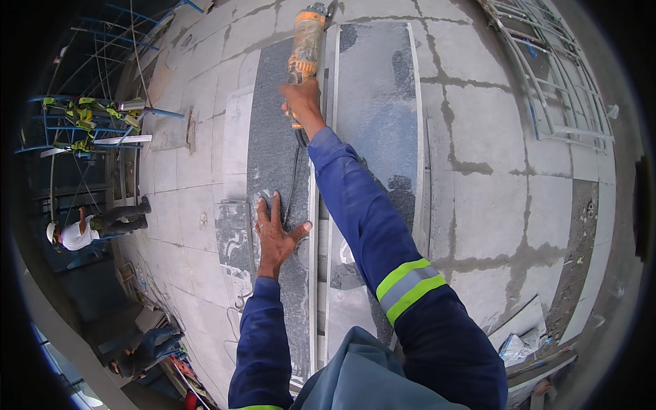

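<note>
My right hand (303, 102) is wrapped round the rear of a dusty orange angle grinder (308, 42), arm stretched far forward. The grinder's disc (332, 9) shows edge-on at its far end, by the far end of the slabs. From its handle a black cable (293, 179) runs back over a long dark grey stone slab (272, 102). My left hand (275, 239) lies on that slab with fingers spread, thumb near its light right edge. Alongside, across a narrow gap, lies a second long slab (383, 89), coated in pale dust with dark patches.
Pale paving tiles with wet joints (482, 123) surround the slabs. Metal scaffold frames (547, 75) lie at the far right. At left are blue scaffolding with yellow-green harnesses (85, 113) and a person in a white helmet (75, 234). Plastic wrapping (521, 345) lies near right.
</note>
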`<state>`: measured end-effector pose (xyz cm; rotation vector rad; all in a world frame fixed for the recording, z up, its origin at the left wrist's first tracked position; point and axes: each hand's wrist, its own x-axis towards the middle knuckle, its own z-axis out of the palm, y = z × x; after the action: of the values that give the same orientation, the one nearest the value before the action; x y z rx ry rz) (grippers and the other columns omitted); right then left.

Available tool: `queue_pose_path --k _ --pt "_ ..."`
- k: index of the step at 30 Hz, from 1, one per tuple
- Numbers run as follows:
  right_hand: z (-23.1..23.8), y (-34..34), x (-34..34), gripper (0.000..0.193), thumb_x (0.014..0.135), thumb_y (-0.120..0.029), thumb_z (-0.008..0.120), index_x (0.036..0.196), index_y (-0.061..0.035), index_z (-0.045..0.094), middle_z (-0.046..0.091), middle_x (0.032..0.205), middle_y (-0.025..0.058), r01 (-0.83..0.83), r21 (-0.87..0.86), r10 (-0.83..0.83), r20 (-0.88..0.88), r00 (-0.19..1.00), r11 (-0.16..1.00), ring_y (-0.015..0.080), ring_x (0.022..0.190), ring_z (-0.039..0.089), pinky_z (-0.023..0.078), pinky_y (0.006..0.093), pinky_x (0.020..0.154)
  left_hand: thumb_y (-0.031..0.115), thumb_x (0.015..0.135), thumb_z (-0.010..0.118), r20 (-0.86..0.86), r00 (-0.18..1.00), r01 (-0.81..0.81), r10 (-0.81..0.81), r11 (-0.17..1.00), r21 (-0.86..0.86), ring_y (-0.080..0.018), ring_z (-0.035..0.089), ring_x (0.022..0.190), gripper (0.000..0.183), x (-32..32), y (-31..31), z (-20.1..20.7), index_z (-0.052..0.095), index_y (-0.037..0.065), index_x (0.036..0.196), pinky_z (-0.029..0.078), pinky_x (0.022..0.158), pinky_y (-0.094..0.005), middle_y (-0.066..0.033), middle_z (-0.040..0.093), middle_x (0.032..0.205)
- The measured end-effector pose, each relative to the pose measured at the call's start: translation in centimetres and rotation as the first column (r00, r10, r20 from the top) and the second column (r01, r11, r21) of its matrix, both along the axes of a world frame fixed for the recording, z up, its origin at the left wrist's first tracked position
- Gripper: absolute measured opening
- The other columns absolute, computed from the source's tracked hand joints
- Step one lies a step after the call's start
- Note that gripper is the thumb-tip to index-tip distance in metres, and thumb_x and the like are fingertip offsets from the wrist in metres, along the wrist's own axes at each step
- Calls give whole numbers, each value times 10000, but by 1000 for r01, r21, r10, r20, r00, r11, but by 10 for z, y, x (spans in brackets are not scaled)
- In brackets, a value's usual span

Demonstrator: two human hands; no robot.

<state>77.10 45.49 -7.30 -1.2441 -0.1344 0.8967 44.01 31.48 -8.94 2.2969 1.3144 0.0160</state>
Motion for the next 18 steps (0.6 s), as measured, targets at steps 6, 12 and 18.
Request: queue_pose_path --k 6,12,18 --pt "-4 0 0 213 876 -55 864 999 68 740 771 836 173 21 11 -21 18 1000 1000 239 573 753 562 390 466 891 833 863 -39 999 -19 19 1000 -13 -569 173 1781 1393 4 -1 3 325 150 1882 125 1395 -779 -375 205 1887" --pt "-3 -5 -2 213 873 -56 860 996 67 737 772 839 169 30 -5 -30 13 999 1000 235 575 751 562 391 468 898 825 860 -5 1000 -23 23 999 -33 -576 158 1784 1407 4 -2 3 318 147 1884 116 1395 -782 -388 200 1886" --pt "0 -7 -7 241 867 -66 861 1019 67 730 771 848 168 27 -7 -27 0 1000 1000 225 577 747 571 389 477 880 829 870 -15 1000 -14 14 1000 -7 -574 162 1784 1399 0 -1 1 314 149 1885 127 1392 -787 -392 197 1887"
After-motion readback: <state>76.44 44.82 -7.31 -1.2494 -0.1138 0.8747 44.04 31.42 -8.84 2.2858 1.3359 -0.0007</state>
